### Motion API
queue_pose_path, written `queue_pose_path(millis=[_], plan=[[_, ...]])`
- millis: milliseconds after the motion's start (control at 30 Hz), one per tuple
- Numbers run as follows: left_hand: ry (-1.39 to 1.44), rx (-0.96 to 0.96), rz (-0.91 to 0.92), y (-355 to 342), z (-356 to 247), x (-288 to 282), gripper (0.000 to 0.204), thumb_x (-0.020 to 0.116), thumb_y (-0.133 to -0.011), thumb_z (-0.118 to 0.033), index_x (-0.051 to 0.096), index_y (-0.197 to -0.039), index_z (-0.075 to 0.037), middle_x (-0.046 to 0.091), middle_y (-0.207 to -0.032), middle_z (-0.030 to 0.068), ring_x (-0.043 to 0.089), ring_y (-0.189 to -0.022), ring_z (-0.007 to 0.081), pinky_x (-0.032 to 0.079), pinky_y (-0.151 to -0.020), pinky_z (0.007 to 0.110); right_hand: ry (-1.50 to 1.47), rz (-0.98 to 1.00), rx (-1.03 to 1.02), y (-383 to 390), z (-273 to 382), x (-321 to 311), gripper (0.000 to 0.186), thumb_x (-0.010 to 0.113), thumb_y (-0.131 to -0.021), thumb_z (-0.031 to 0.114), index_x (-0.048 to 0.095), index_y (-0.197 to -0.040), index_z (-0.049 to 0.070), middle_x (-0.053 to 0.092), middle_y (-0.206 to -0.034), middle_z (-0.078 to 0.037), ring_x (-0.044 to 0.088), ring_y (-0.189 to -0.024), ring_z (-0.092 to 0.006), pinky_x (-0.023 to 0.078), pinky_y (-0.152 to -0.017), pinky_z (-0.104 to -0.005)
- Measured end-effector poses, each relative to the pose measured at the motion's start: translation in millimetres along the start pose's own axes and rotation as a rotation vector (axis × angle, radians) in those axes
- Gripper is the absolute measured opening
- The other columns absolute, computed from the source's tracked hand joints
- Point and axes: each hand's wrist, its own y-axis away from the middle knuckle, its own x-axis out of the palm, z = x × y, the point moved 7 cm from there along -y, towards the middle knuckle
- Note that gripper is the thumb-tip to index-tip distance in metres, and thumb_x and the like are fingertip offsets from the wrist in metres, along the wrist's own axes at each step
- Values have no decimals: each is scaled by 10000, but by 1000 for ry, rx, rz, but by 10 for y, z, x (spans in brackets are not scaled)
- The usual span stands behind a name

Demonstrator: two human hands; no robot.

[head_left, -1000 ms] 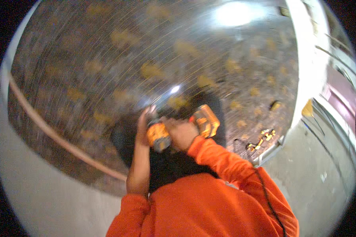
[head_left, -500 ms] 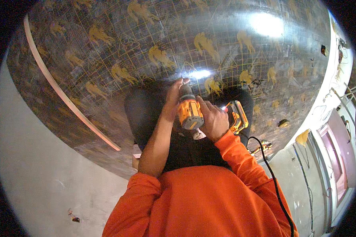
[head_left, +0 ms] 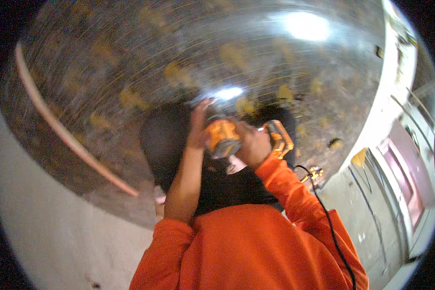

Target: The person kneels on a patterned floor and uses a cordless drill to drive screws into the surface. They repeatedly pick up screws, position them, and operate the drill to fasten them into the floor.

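Observation:
An orange and black cordless drill (head_left: 223,137) is in my right hand (head_left: 253,145), its front end pointing away from me at a dark sheet. The drill's battery end (head_left: 278,137) shows to the right of that hand. My left hand (head_left: 198,126) is closed beside the drill's front, fingertips near the tip of the chuck. What those fingers pinch is blurred and too small to make out. Bright light from the drill falls on the dark sheet (head_left: 174,48), which bears yellow printed marks. My dark-trousered legs (head_left: 162,145) are beneath both hands.
A long, thin wooden strip (head_left: 75,141) lies at the left on the sheet. Grey floor (head_left: 34,203) borders it. A black cord (head_left: 331,227) runs along my right arm. Another yellow and black tool (head_left: 314,174) lies to the right, and a pink-framed doorway (head_left: 401,169) stands beyond.
The whole view has shifted and blurred, with the scene sliding left. Both hands keep their places on and beside the drill.

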Motion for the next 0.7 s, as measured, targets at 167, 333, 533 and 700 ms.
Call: queue_pose_path(millis=[167, 333, 533, 700], plan=[[456, -557, -23, 53, 303, -19, 400, 564, -953, -373, 591, -1205, -64, 604, -1149, 42, 574, -1064, 158, 476, -923, 327, 76, 118, 121, -28, -71, 111, 619, 655, -758, 193, 485, -1337, 55, 662, -1093, -167, 684, -865, -344, 559, -730, -451], [404, -703, -23, -93, 333, -56, 420, 568, -950, -392, 588, -1193, -50, 598, -1170, 47, 548, -1077, 174, 428, -974, 320, 61, 74, 91, -102, 12, 36, 621, 668, -759, 226, 493, -1328, 49, 658, -1082, -148, 688, -886, -323, 558, -757, -432], [264, -703, -31, -98, 300, -85, 449, 535, -966, -347, 561, -1264, -13, 582, -1236, 74, 507, -1159, 188, 366, -1039, 341, -14, 116, 129, -100, 2, -11, 675, 698, -736, 242, 480, -1343, 44, 651, -1140, -142, 675, -958, -323, 538, -831, -429], [242, -813, -116, -132, 440, -214, 431, 542, -964, -337, 560, -1269, -35, 578, -1207, 58, 502, -1162, 175, 387, -1004, 334, -14, 165, 149, -95, -11, 3, 683, 707, -720, 236, 490, -1339, 44, 646, -1149, -137, 665, -995, -315, 522, -863, -423]])
